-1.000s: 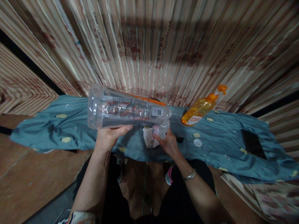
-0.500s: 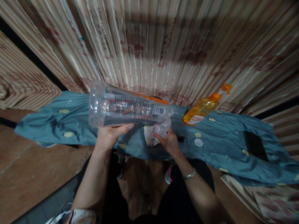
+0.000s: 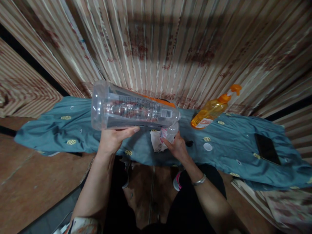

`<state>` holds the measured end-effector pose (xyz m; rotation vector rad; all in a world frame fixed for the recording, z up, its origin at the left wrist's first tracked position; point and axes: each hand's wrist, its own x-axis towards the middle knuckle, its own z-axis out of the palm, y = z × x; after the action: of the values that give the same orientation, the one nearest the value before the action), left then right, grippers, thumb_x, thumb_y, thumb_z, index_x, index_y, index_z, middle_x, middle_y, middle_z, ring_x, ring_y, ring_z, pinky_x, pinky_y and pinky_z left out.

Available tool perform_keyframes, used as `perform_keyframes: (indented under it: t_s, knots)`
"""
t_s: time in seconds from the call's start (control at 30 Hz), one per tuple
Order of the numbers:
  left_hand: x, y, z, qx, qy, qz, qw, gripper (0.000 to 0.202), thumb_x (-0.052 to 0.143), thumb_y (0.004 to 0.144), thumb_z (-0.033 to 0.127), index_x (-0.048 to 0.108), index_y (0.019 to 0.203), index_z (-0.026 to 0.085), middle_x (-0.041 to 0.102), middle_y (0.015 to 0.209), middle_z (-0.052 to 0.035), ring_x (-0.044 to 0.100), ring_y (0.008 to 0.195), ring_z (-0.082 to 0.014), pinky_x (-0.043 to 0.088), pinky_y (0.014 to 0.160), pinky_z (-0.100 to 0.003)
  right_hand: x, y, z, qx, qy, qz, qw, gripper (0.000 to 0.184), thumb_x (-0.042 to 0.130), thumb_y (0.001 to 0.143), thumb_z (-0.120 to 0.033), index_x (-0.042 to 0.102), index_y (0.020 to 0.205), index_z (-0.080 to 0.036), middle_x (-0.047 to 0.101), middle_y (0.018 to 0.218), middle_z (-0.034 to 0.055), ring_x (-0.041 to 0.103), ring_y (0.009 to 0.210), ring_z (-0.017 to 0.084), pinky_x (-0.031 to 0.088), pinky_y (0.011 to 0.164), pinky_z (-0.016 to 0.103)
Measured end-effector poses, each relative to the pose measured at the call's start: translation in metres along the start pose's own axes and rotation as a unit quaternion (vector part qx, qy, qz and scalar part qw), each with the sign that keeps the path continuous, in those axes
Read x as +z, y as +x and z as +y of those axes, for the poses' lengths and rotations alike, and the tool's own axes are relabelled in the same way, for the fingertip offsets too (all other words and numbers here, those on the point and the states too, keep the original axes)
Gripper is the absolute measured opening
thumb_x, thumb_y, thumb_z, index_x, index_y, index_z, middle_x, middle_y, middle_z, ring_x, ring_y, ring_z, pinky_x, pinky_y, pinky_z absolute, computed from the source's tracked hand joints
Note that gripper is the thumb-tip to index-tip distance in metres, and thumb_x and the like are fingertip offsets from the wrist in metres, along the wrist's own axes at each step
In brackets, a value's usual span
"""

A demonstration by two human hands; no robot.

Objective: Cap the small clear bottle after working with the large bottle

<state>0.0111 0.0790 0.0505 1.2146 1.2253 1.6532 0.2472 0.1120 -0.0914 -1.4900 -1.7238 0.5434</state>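
My left hand [image 3: 113,138] grips a large clear plastic bottle [image 3: 131,109] from below, thumb along its side. The bottle lies tilted in the air, base to the left and neck to the right, with a printed label and barcode. Under its neck, my right hand [image 3: 177,146] is closed around a small clear bottle [image 3: 170,130] with pink print. The two necks meet; whether liquid passes between them cannot be made out. A crumpled whitish cloth or tissue [image 3: 156,143] lies on the cloth-covered surface beside the small bottle.
An orange pump bottle [image 3: 209,113] with yellow liquid stands to the right on the teal cloth [image 3: 85,126]. A small black cap [image 3: 189,143], a white cap [image 3: 208,147] and a dark phone [image 3: 267,149] lie along it. Behind hangs a striped curtain [image 3: 151,48].
Both hands keep their grip on the two bottles, necks together. The large bottle's base sits slightly higher in view; the rest of the scene shifts only a little with the camera.
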Motion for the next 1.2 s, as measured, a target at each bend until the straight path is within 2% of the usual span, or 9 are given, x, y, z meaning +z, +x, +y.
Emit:
perform_keyframes:
  t_s: [0.27, 0.47, 0.7, 0.93, 1.2]
  knots:
    - [-0.0013, 0.0026, 0.0015, -0.018, 0.005, 0.000, 1.000, 0.046, 0.093, 0.042, 0.040, 0.073, 0.075, 0.016, 0.077, 0.076, -0.0076, 0.075, 0.073, -0.0273, 0.063, 0.080, -0.043, -0.0008, -0.0003, -0.0013, -0.017, -0.004, 0.001, 1.000, 0.063, 0.067, 0.079, -0.054, 0.049, 0.124, -0.013, 0.075, 0.103, 0.0167, 0.073, 0.093, 0.034, 0.058, 0.076, 0.043]
    - [-0.0019, 0.0038, 0.0037, -0.016, 0.003, -0.013, 1.000, 0.058, 0.092, 0.043, 0.037, 0.075, 0.094, 0.016, 0.076, 0.074, -0.0056, 0.075, 0.077, -0.0285, 0.062, 0.082, -0.044, -0.0023, 0.0002, -0.0027, -0.007, -0.004, -0.003, 1.000, 0.060, 0.069, 0.078, -0.050, 0.050, 0.123, -0.014, 0.075, 0.102, 0.0169, 0.074, 0.092, 0.034, 0.058, 0.075, 0.043]
    - [0.0020, 0.0045, 0.0090, -0.020, -0.001, -0.011, 1.000, 0.066, 0.093, 0.040, 0.041, 0.074, 0.099, 0.017, 0.078, 0.084, -0.0074, 0.075, 0.081, -0.0291, 0.061, 0.086, -0.046, -0.0014, -0.0002, -0.0025, -0.017, -0.004, 0.004, 1.000, 0.057, 0.069, 0.079, -0.048, 0.049, 0.121, -0.015, 0.075, 0.101, 0.0157, 0.074, 0.092, 0.033, 0.059, 0.077, 0.043]
    - [-0.0036, 0.0074, 0.0050, -0.025, 0.018, -0.013, 0.999, 0.050, 0.093, 0.041, 0.041, 0.073, 0.079, 0.015, 0.077, 0.079, -0.0070, 0.074, 0.077, -0.0269, 0.060, 0.086, -0.045, -0.0015, -0.0003, -0.0028, -0.024, 0.002, 0.009, 1.000, 0.054, 0.069, 0.079, -0.046, 0.050, 0.119, -0.016, 0.075, 0.101, 0.0154, 0.074, 0.093, 0.033, 0.059, 0.076, 0.043]
    - [-0.0058, 0.0065, 0.0012, -0.013, 0.012, -0.023, 1.000, 0.045, 0.092, 0.045, 0.038, 0.074, 0.080, 0.016, 0.078, 0.083, -0.0074, 0.074, 0.080, -0.0264, 0.060, 0.087, -0.044, -0.0018, 0.0006, -0.0038, -0.008, -0.005, 0.003, 1.000, 0.055, 0.071, 0.076, -0.046, 0.051, 0.118, -0.015, 0.075, 0.100, 0.0162, 0.074, 0.092, 0.035, 0.059, 0.076, 0.045]
